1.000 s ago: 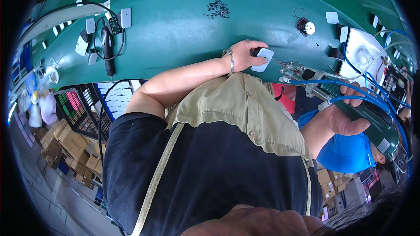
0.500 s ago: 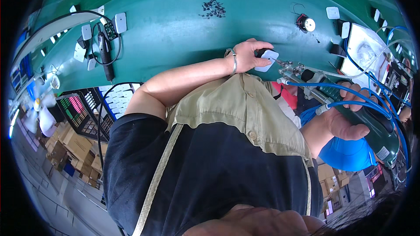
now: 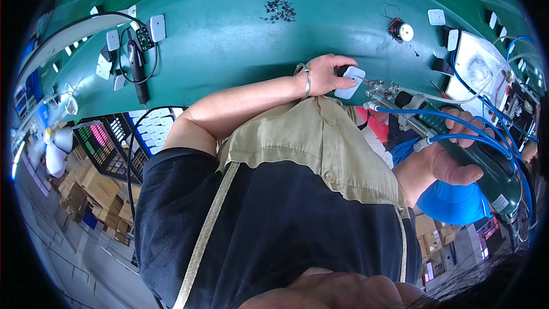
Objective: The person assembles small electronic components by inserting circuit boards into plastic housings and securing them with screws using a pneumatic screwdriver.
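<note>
Shifted white-faced block (image 3: 353, 74) toward 3 o'clock, pinching with left hand (image 3: 325, 74), gripping driver (image 3: 489, 177) with right hand (image 3: 445, 159); might skid if tilted.

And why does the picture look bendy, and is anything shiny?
In the head view, the fisheye lens bows the green table into a curve; pale glare lies on its surface; soft shadow shows beside the left forearm; corners go black.

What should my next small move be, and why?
Perhaps push the green tool gently, straight at the white-faced piece: your right hand holds the tool, your left hand holds the piece, and the tool's front points at it.
</note>
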{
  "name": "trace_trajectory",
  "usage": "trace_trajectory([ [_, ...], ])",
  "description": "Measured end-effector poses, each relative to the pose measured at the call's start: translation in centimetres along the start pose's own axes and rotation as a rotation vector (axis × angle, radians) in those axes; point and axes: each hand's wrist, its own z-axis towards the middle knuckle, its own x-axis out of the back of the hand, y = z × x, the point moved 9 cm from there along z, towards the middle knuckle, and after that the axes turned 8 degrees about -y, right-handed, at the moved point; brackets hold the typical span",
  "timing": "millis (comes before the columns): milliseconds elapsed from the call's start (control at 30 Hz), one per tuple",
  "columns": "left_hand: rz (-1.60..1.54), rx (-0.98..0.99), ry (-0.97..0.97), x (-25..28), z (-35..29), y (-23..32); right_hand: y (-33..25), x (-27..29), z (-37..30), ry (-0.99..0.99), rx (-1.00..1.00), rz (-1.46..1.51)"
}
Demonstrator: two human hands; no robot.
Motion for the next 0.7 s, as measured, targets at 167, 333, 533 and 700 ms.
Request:
trace_trajectory([
  [167,-0.141,0.017,-0.016,-0.37,0.10,-0.16,-0.07,-0.41,0.24,0.072,0.056,-0.024],
  [333,-0.179,0.060,-0.018,-0.41,0.09,-0.37,-0.35,0.02,0.21,0.126,0.107,-0.038],
  [533,-0.228,0.056,-0.017,-0.50,0.10,-0.19,0.29,-0.68,0.26,-0.005,0.026,0.099],
  [700,-0.248,0.043,-0.019,-0.67,0.30,-0.47,-0.32,-0.07,0.32,0.173,0.096,-0.080],
])
